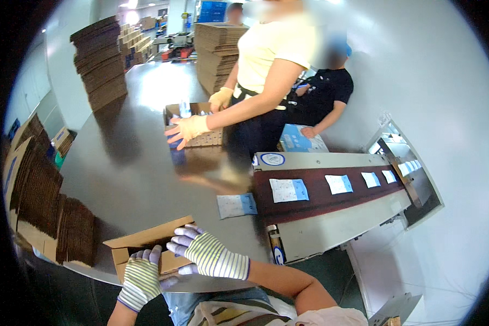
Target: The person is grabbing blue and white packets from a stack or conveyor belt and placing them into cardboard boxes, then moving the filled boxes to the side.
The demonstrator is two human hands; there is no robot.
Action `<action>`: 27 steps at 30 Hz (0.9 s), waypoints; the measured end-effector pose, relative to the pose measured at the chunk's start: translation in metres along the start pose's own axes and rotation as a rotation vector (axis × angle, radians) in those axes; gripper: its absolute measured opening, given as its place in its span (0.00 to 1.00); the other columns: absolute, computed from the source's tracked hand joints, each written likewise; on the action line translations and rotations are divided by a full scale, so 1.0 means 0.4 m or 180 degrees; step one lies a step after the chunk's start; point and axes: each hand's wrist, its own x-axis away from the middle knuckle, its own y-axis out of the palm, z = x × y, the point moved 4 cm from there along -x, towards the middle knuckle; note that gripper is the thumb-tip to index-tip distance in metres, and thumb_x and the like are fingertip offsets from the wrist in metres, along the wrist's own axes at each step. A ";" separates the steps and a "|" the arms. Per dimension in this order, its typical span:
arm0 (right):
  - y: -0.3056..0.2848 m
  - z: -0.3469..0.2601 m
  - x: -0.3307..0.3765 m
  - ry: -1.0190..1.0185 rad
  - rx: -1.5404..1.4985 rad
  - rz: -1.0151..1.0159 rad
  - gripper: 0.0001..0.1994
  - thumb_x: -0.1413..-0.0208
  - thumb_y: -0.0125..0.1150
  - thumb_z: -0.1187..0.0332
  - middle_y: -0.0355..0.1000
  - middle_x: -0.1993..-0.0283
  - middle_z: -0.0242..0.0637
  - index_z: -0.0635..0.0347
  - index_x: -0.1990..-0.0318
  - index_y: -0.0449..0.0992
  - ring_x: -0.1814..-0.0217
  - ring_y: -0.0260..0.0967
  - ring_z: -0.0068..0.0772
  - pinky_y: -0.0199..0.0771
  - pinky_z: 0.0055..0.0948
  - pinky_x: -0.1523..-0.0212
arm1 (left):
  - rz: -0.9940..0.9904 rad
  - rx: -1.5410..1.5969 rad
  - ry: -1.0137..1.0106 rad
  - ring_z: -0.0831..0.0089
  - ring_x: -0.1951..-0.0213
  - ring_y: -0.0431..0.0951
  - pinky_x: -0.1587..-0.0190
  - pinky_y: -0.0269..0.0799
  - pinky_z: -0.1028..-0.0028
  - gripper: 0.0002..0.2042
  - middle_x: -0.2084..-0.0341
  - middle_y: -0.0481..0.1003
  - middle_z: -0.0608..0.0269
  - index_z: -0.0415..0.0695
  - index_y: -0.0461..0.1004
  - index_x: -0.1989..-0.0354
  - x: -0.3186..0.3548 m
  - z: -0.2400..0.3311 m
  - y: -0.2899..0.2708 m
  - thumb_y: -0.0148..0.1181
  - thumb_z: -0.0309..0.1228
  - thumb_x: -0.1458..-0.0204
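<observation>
An open cardboard box [149,237] stands at the near edge of the metal table, its far flap raised. My left hand [141,276], in a striped glove with purple-grey fingertips, grips the box's near left part, fingers over the wall. From the right, my right hand [212,254], gloved alike, holds the box's right side, its fingers over the opening and the thumb lower down outside. Shadow and the gloves hide most of the inside of the box. Just beyond my right hand, a white and blue packet [237,206] lies on the table.
A conveyor belt [320,202] on the right carries several similar packets. Across the metal table [114,179], a co-worker's gloved hands [187,130] work at another carton [207,138]. Stacks of flattened cardboard [38,190] stand at the left. Another person [331,89] sits beyond the belt.
</observation>
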 end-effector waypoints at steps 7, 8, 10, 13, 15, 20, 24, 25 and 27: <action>-0.065 0.021 -0.001 0.0334 -0.0557 0.1738 0.38 0.57 0.62 0.47 0.56 0.42 0.56 0.62 0.42 0.59 0.38 0.53 0.56 0.52 0.49 0.37 | 0.0197 0.0947 -0.0756 0.56 0.63 0.77 0.62 0.74 0.64 0.28 0.68 0.74 0.46 0.35 0.66 0.60 0.043 -0.106 -0.037 0.68 0.45 0.62; -0.071 0.039 0.002 0.0602 -0.0455 0.1897 0.40 0.58 0.65 0.50 0.56 0.43 0.58 0.65 0.42 0.56 0.39 0.54 0.56 0.53 0.48 0.38 | 0.0962 0.1626 -0.0838 0.59 0.62 0.77 0.61 0.74 0.65 0.28 0.66 0.74 0.47 0.35 0.65 0.58 0.065 -0.126 -0.055 0.69 0.43 0.61; -0.064 0.068 -0.017 0.1097 -0.1159 0.1802 0.41 0.59 0.68 0.53 0.57 0.43 0.59 0.69 0.42 0.55 0.39 0.55 0.54 0.56 0.45 0.39 | 0.1873 0.3905 -0.0967 0.65 0.59 0.75 0.58 0.73 0.68 0.30 0.59 0.72 0.53 0.37 0.63 0.53 0.089 -0.148 -0.058 0.70 0.40 0.60; -0.093 -0.018 -0.089 0.0809 -0.3152 0.1227 0.40 0.59 0.68 0.53 0.64 0.48 0.56 0.69 0.44 0.56 0.45 0.63 0.49 0.65 0.41 0.45 | 0.2128 0.3977 -0.0865 0.66 0.54 0.70 0.50 0.68 0.68 0.30 0.57 0.70 0.58 0.39 0.60 0.49 0.097 -0.117 -0.003 0.67 0.41 0.56; -0.140 -0.080 -0.129 0.0765 -0.2035 0.1592 0.39 0.62 0.70 0.53 0.69 0.55 0.53 0.70 0.48 0.60 0.53 0.70 0.49 0.70 0.39 0.52 | 0.1871 0.4415 -0.1391 0.67 0.53 0.69 0.50 0.66 0.67 0.31 0.56 0.69 0.57 0.38 0.62 0.48 0.137 -0.138 0.122 0.63 0.47 0.54; -0.008 -0.102 -0.242 0.0377 -0.0318 0.0310 0.30 0.65 0.69 0.55 0.70 0.59 0.52 0.69 0.58 0.67 0.57 0.70 0.49 0.72 0.40 0.57 | 0.1432 0.6213 -0.0973 0.65 0.45 0.64 0.42 0.61 0.61 0.36 0.46 0.63 0.59 0.46 0.55 0.41 0.127 -0.097 0.340 0.64 0.47 0.55; 0.101 -0.130 -0.278 0.0063 -0.0249 -0.0468 0.26 0.58 0.65 0.62 0.70 0.58 0.50 0.68 0.53 0.66 0.55 0.70 0.48 0.73 0.39 0.55 | 0.0747 0.7079 -0.1843 0.65 0.54 0.72 0.51 0.70 0.65 0.29 0.55 0.69 0.57 0.45 0.58 0.43 0.182 -0.094 0.424 0.64 0.36 0.53; 0.119 -0.133 -0.279 -0.0035 -0.0161 -0.0442 0.25 0.56 0.63 0.63 0.70 0.56 0.50 0.67 0.52 0.66 0.54 0.69 0.48 0.73 0.41 0.56 | 0.0357 0.6997 -0.2282 0.66 0.57 0.74 0.53 0.72 0.66 0.27 0.57 0.71 0.57 0.45 0.59 0.43 0.213 -0.100 0.426 0.62 0.33 0.51; 0.121 -0.151 -0.289 -0.0145 0.0040 -0.0763 0.24 0.55 0.62 0.63 0.69 0.54 0.51 0.66 0.51 0.67 0.52 0.69 0.49 0.73 0.42 0.55 | -0.0754 0.5077 -0.1776 0.67 0.65 0.77 0.61 0.75 0.69 0.20 0.61 0.73 0.56 0.42 0.63 0.46 0.312 -0.190 0.384 0.57 0.26 0.49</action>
